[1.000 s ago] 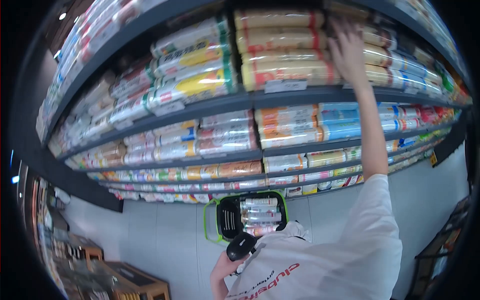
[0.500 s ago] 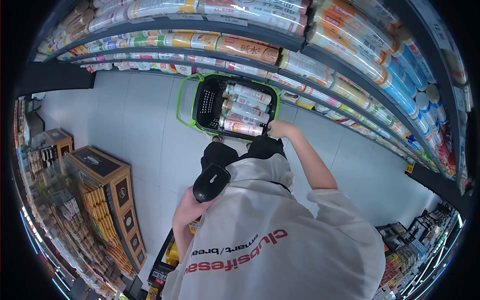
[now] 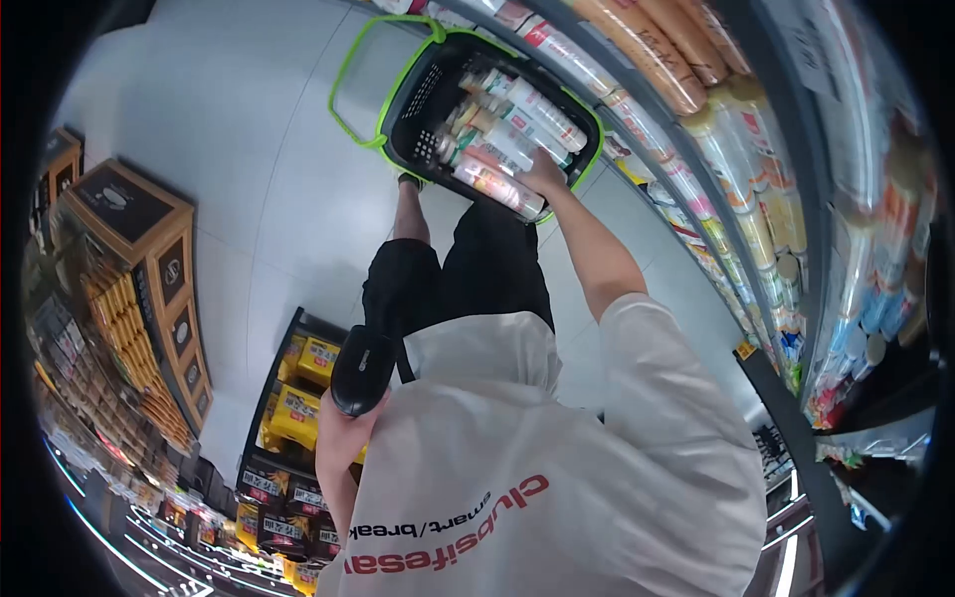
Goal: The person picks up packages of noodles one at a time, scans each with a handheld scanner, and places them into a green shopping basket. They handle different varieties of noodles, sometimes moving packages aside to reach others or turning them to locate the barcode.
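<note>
My left hand point(image 3: 348, 426) is closed around a black handheld device point(image 3: 362, 370), held at the left side of my body. A black basket point(image 3: 406, 139) with a green rim stands on the floor in front of my legs, its green handle point(image 3: 338, 111) folded out to the left. Several clear cylindrical packs lie side by side in it. My right hand point(image 3: 544, 177) reaches over the basket's near right edge, its fingers closed on the end of a middle pack point(image 3: 504, 144). Nearest my legs lies a pack with a pinkish label point(image 3: 492, 187). My right fingertips are partly hidden.
Shelves of cylindrical packs point(image 3: 652, 50) run down the right side, close to the basket. A wooden-framed display point(image 3: 124, 204) stands at the left. A black rack point(image 3: 261, 403) with yellow packages point(image 3: 295, 416) is near my left arm. Grey tiled floor point(image 3: 234, 109) lies between.
My right hand has moved from the basket's rim onto a pack inside. The view has turned, so the shelves now run down the right. My left hand still holds the black device.
</note>
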Available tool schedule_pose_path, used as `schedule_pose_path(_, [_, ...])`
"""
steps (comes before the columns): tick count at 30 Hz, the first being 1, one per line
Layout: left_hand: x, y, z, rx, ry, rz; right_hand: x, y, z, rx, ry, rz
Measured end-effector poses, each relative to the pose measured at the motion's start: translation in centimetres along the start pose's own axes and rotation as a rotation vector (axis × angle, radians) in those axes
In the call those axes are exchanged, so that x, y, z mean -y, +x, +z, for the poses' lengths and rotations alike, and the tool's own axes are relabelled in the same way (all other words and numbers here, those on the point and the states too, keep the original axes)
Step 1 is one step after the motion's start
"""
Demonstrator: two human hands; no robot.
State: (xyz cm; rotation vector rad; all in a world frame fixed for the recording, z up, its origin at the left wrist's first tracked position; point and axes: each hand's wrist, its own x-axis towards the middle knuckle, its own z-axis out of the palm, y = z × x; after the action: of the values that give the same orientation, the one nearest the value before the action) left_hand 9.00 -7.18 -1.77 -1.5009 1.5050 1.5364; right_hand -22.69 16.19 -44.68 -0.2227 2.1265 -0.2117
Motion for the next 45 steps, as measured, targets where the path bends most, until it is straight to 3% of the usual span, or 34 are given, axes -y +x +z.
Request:
schedule_pose_path(3, [-0.1, 2.0, -0.5, -0.084, 0.035, 0.064, 4.3, 4.8, 0.9, -0.071, -0.175, -0.05])
schedule_pose_path(4, [0.6, 2.9, -0.6, -0.107, -0.009, 0.03, 5.3, 6.4, 2.0, -0.235, -0.244, -0.168])
schedule_pose_path(8, [2.7, 4.2, -1.5, -0.176, -0.125, -0.081, 9.1, 9.5, 2.6, -0.049, -0.528, -0.497])
schedule_pose_path(11, [3.3, 4.9, -2.0, -0.218, -0.194, -0.139, 10.5, 10.5, 4.5, 0.086, -0.788, -0.273])
schedule_pose_path(15, [2.9, 5.1, -2.9, -0.215, -0.175, -0.213, 8.7, 13.3, 7.7, -0.078, -0.899, -0.257])
schedule_pose_path(18, [2.8, 5.8, -2.9, -0.225, -0.195, -0.186, 8.5, 14.3, 7.6, -0.04, -1.031, -0.318])
schedule_pose_path(22, [2.3, 5.7, -2.4, -0.274, -0.216, -0.167, 9.9, 13.2, 5.7, 0.064, -1.136, -0.205])
schedule_pose_path(24, [2.2, 5.3, -2.5, -0.25, -0.19, -0.155, 9.1, 10.2, 4.3, 0.028, -0.975, -0.149])
schedule_pose_path(27, [1.7, 4.9, -2.6, -0.177, -0.211, -0.111, 7.3, 9.2, 0.9, 0.157, -0.769, -0.106])
schedule_pose_path(29, [1.0, 4.5, -2.7, -0.157, -0.238, -0.117, 5.8, 7.6, -0.9, 0.108, -0.672, -0.093])
schedule_pose_path(35, [-1.3, 3.1, -2.1, -0.153, -0.211, 0.126, 0.2, -2.4, -8.3, -0.15, -0.319, -0.019])
schedule_pose_path(37, [-3.5, 1.8, -1.8, -0.183, -0.132, 0.12, -1.7, -6.0, -10.7, -0.154, -0.047, -0.003])
schedule_pose_path(39, [-3.9, 1.3, -1.6, -0.123, -0.163, 0.209, -1.3, -11.1, -13.7, -0.142, 0.349, 0.179])
schedule_pose_path(41, [-5.7, 0.1, -1.3, -0.136, -0.15, 0.283, -2.3, -15.6, -14.9, -0.101, 0.79, 0.115])
schedule_pose_path(45, [-7.1, -1.5, -0.8, -0.101, -0.017, 0.399, 0.3, -28.0, -18.9, 0.113, 1.38, -0.052])
